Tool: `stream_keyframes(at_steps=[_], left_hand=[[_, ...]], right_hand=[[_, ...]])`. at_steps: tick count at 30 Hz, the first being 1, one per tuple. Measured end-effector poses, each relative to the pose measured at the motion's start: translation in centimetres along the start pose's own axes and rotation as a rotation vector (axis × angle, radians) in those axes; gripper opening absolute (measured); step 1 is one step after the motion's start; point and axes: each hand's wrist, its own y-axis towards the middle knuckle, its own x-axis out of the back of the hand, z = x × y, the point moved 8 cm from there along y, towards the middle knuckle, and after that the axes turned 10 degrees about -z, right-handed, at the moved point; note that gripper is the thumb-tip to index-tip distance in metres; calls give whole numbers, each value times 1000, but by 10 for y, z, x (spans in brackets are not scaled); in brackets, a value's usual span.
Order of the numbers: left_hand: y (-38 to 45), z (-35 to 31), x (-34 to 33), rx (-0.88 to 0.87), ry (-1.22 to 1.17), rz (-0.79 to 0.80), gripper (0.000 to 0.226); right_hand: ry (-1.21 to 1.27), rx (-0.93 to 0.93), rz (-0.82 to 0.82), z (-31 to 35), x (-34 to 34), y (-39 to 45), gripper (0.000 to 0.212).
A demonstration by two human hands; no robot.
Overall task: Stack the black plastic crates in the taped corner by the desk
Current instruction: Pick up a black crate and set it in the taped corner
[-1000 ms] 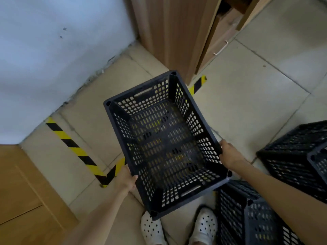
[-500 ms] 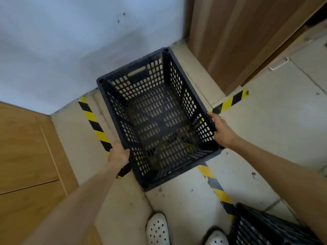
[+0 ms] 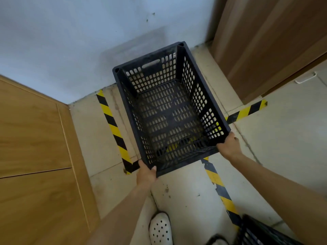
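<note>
I hold an empty black perforated plastic crate (image 3: 168, 110) over the floor corner marked by yellow-and-black tape (image 3: 113, 128). Its far end nears the white wall. My left hand (image 3: 146, 172) grips the crate's near-left corner. My right hand (image 3: 228, 145) grips its near-right corner. The crate is open side up and slightly tilted; whether its base touches the floor I cannot tell. Tape shows through the holes in its bottom. Another black crate (image 3: 256, 232) pokes in at the lower right edge.
A wooden door (image 3: 35, 156) stands at the left, a wooden desk side (image 3: 265, 41) at the right with a drawer handle (image 3: 305, 79). More tape (image 3: 247, 109) runs toward the desk and down the floor (image 3: 221, 190). My white shoe (image 3: 160, 228) is below.
The crate has moved forward and lower, into the taped corner toward the wall. My hands have slid from its long sides to its near corners.
</note>
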Motion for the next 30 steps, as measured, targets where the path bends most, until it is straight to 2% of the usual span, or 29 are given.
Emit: stream_keyframes(at_steps=[4, 11, 13, 16, 19, 24, 30], left_hand=[[11, -11, 2, -1, -54, -9, 64], [28, -50, 13, -87, -120, -71, 48], [35, -61, 19, -95, -124, -86, 46], [46, -75, 24, -95, -149, -69, 49], [52, -82, 26, -99, -149, -61, 51], [55, -101, 34, -148, -108, -106, 40], [60, -122, 34, -158, -105, -106, 45]], right_hand=[[34, 43, -23, 11, 2, 7, 69], [63, 225, 11, 51, 4, 18, 67], [73, 265, 60, 64, -2, 20, 76], [83, 259, 119, 79, -10, 23, 88], [88, 260, 116, 86, -12, 27, 86], [79, 276, 107, 107, -7, 40, 86], [92, 269, 126, 123, -6, 58, 87]])
